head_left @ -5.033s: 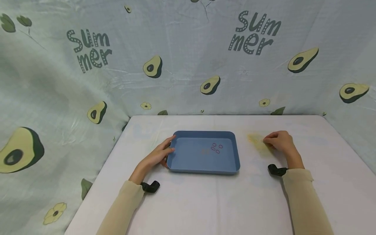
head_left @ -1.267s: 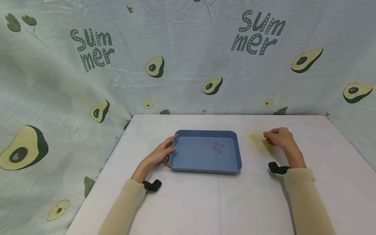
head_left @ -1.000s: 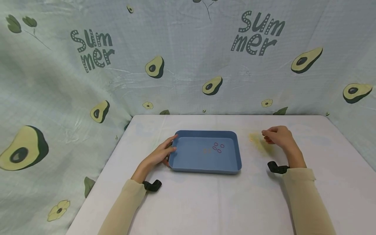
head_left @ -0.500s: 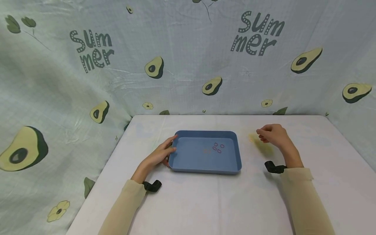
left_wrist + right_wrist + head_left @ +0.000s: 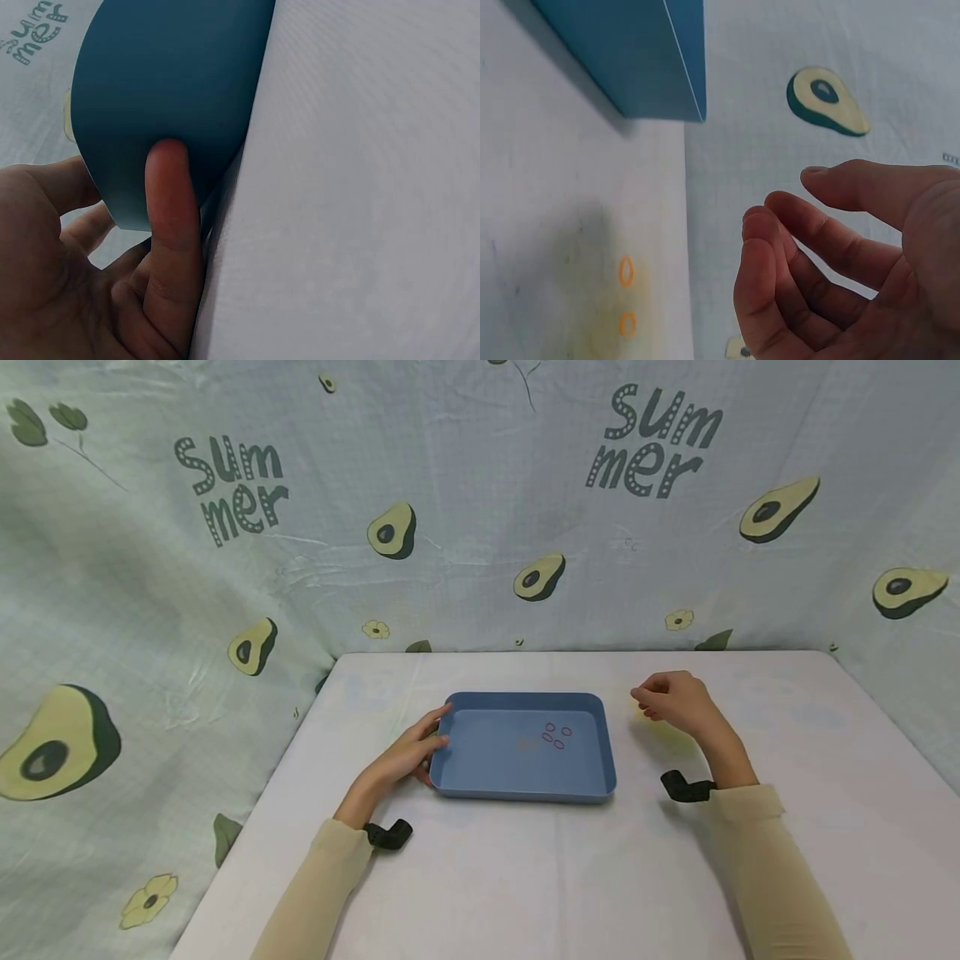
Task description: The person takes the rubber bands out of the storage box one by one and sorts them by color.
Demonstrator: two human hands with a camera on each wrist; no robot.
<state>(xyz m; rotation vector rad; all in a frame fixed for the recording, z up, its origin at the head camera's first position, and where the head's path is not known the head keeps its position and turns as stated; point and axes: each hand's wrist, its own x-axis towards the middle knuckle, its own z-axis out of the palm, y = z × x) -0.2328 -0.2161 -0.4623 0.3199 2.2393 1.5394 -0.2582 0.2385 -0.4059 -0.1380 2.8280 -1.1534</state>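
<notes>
A blue tray lies on the table. My left hand grips its left end; in the left wrist view the thumb presses the outer wall of the tray. Inside the tray lie several thin dark-red rings and fainter orange rings. My right hand hovers right of the tray, fingers loosely bent. In the right wrist view a gap shows between its thumb and fingers, with nothing visible in it. Two small orange rings lie on the table beside that hand.
A yellowish patch marks the white table below my right hand. A curtain printed with avocados hangs behind and to the left. Each wrist wears a black camera mount.
My right hand has risen from the yellowish patch and shifted left toward the tray, its fingers now above the table. The left hand and the tray keep their places.
</notes>
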